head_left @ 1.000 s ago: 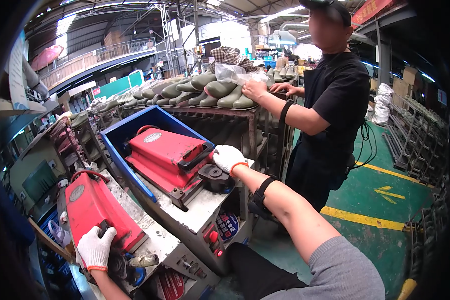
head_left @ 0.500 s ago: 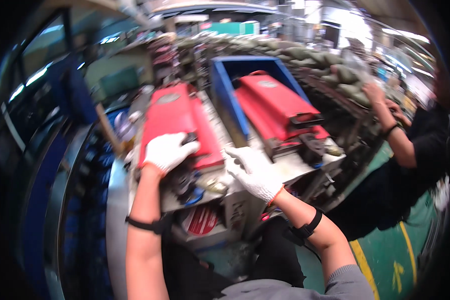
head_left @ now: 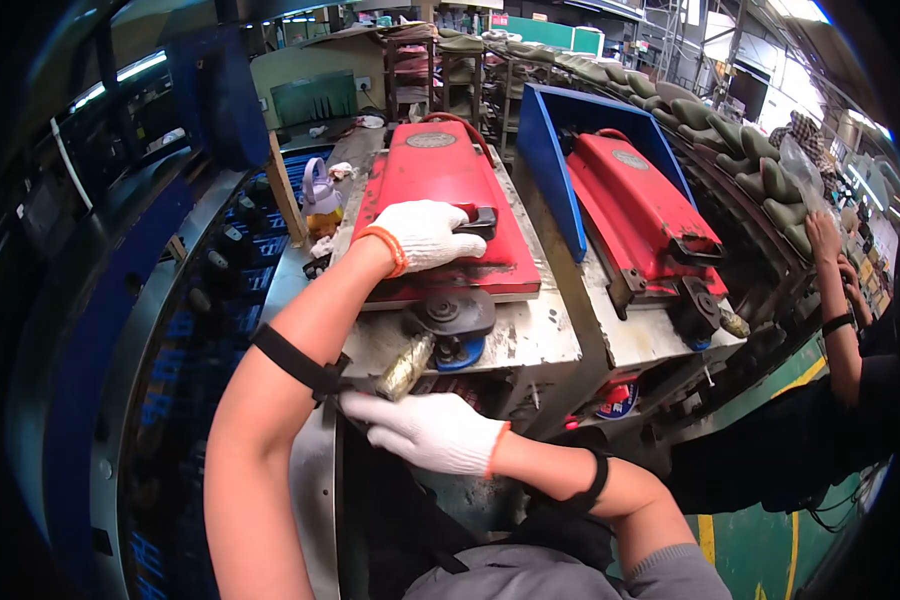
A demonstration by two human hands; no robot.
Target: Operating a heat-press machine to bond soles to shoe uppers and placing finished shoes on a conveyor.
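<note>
My left hand (head_left: 425, 235), in a white glove, lies on the red lid (head_left: 440, 170) of the nearer press, with its fingers curled over the lid's black handle (head_left: 478, 217). My right hand (head_left: 425, 430), also gloved, reaches across under my left forearm, below the grey front edge of the machine (head_left: 530, 340). Its fingers are spread flat and hold nothing. The fingertips are close to the black strap (head_left: 295, 362) on my left arm. A brass-coloured cylinder (head_left: 405, 368) and a black round knob (head_left: 455, 315) sit just above that hand.
A second red press (head_left: 640, 205) stands to the right inside a blue box (head_left: 545, 160). Beyond it a co-worker's hand (head_left: 823, 238) is at a row of green shoe parts (head_left: 770, 170). A small bottle (head_left: 320, 197) stands left of the lid, beside a dark blue curved panel (head_left: 210, 300).
The view has swung left and steadied. My left hand has slid up the red lid to its black handle. My right hand has dropped from the machine's top to below its front edge.
</note>
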